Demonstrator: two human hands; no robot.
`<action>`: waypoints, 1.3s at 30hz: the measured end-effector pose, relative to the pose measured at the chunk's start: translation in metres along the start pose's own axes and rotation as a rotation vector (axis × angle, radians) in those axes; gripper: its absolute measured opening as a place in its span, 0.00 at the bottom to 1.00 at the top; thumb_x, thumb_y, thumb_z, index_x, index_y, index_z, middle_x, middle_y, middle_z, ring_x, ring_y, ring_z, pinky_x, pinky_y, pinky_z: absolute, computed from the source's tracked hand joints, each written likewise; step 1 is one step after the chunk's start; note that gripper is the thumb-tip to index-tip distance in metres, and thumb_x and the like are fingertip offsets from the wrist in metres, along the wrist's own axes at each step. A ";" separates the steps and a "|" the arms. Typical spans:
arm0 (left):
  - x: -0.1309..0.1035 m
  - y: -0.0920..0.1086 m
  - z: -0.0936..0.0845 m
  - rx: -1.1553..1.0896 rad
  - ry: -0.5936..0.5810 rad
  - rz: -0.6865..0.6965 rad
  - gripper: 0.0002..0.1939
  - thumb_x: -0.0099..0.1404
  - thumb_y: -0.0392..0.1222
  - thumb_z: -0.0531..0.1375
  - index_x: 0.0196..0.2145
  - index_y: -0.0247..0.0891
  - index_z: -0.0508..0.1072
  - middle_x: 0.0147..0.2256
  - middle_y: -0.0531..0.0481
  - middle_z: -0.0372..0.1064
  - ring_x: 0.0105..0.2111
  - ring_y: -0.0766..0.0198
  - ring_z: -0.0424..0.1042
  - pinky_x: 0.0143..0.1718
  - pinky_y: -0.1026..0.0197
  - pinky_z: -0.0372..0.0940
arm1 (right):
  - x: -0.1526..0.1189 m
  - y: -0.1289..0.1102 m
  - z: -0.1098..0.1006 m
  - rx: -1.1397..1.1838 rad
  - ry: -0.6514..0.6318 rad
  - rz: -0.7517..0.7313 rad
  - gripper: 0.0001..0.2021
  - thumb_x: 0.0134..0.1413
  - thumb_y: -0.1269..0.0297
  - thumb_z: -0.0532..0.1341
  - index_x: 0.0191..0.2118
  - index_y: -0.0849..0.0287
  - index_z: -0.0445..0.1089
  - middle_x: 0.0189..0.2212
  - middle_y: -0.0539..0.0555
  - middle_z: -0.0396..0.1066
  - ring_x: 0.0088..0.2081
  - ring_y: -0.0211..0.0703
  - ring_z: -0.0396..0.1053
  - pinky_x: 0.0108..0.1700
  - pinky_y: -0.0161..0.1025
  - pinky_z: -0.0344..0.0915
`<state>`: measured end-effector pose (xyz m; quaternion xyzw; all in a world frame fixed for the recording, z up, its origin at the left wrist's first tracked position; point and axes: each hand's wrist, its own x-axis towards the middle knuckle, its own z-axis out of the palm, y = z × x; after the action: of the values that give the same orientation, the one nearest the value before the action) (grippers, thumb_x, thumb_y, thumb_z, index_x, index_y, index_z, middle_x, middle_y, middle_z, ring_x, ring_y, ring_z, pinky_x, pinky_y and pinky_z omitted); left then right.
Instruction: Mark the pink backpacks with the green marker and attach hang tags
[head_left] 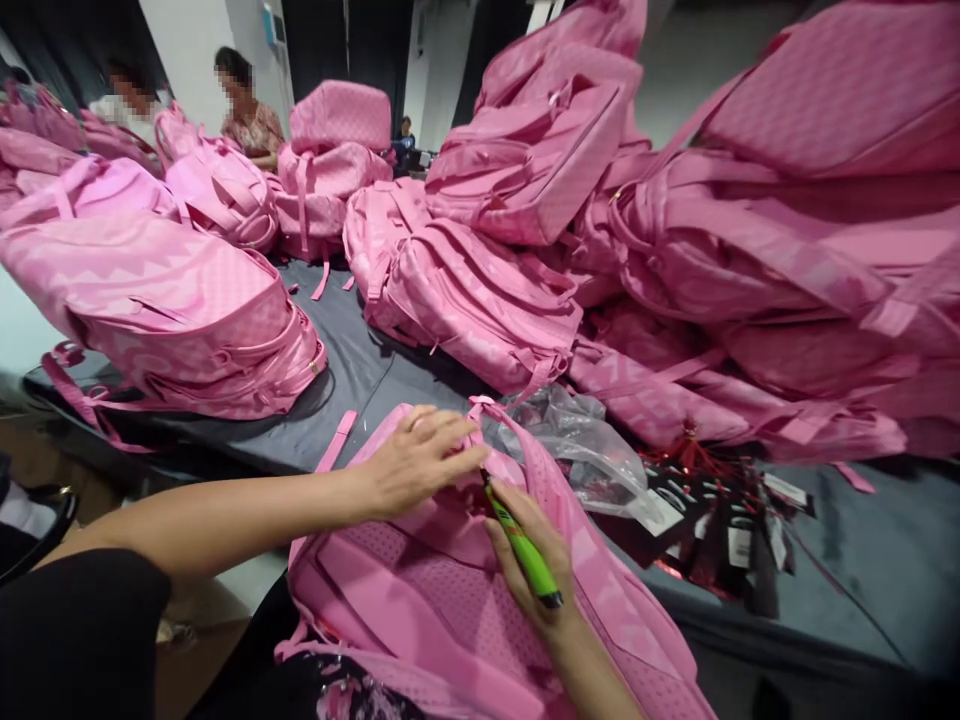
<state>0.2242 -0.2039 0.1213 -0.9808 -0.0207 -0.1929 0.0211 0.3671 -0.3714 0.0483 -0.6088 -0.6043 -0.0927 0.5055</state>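
At the near edge of the counter [862,540], lower centre, lay the pink backpack [457,590], probably for easy reach. My left grip [416,465] covered its top, perhaps steadying it, closure unclear; my right grip [551,545] wrapped a green tool [525,555].

This looks like a bag workshop: matching pink patterned fabric backpacks [465,290] crowd a table covered in dark grey cloth [870,540], piled several deep towards its right end. Black card hang tags with red cords [716,535] lie bunched by the near edge beside a clear plastic bag [577,440], and a person in a floral top [256,130] is beyond the far edge.
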 end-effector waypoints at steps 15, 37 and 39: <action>0.034 -0.013 0.038 0.141 -0.303 -0.030 0.60 0.55 0.58 0.66 0.70 0.37 0.33 0.69 0.32 0.37 0.69 0.40 0.40 0.64 0.35 0.42 | -0.019 -0.006 0.006 0.013 -0.044 0.131 0.17 0.62 0.66 0.57 0.56 0.55 0.65 0.38 0.56 0.77 0.43 0.50 0.74 0.46 0.50 0.71; 0.045 -0.014 0.062 0.076 -0.327 -0.116 0.41 0.68 0.48 0.55 0.70 0.33 0.40 0.67 0.33 0.45 0.61 0.41 0.55 0.57 0.42 0.53 | 0.031 0.016 -0.011 -0.147 -0.569 0.279 0.07 0.58 0.66 0.60 0.39 0.55 0.76 0.38 0.52 0.79 0.41 0.45 0.75 0.49 0.45 0.63; 0.047 -0.014 0.061 0.068 -0.341 -0.125 0.39 0.68 0.48 0.55 0.70 0.33 0.41 0.67 0.32 0.45 0.60 0.42 0.55 0.56 0.43 0.54 | 0.029 0.014 -0.008 -0.229 -0.517 0.206 0.06 0.57 0.68 0.60 0.38 0.56 0.75 0.37 0.52 0.79 0.39 0.45 0.75 0.49 0.46 0.62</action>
<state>0.2904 -0.1855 0.0829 -0.9948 -0.0915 -0.0240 0.0386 0.3898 -0.3552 0.0660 -0.7233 -0.6337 0.0496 0.2699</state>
